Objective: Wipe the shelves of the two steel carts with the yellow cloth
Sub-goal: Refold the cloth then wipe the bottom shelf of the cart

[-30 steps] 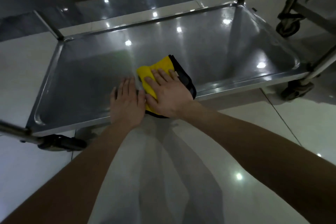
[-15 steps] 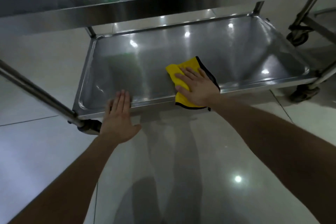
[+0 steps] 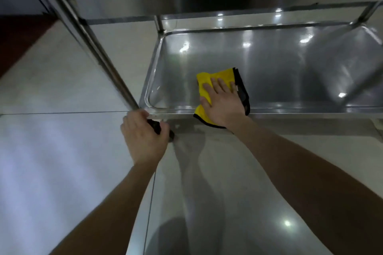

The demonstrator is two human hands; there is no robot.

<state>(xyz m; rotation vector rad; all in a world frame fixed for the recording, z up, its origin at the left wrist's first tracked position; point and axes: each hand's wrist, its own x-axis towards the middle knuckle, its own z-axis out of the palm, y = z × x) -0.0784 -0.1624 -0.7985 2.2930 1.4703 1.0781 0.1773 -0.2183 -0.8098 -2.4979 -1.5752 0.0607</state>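
You have one yellow cloth [image 3: 204, 77], lying at the near rim of the bottom shelf [image 3: 269, 72] of the one steel cart [image 3: 89, 35] in view, its black-edged hem overhanging. Your right hand [image 3: 223, 103] presses it, fingers [image 3: 207, 87] straight and slightly apart. Your left hand [image 3: 143, 138] has its fingers curled round the cart's near left corner, over a black caster [image 3: 155, 127]. Two shelves show. The glossy pale tiled floor [image 3: 51, 151] mirrors ceiling lights.

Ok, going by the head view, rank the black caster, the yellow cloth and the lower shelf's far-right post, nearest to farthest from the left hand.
1. black caster: under the near-left corner of the lower shelf, gripped by the left hand.
2. yellow cloth: to the right, over the shelf's front edge.
3. far-right post: at the back right corner, clearly farthest.
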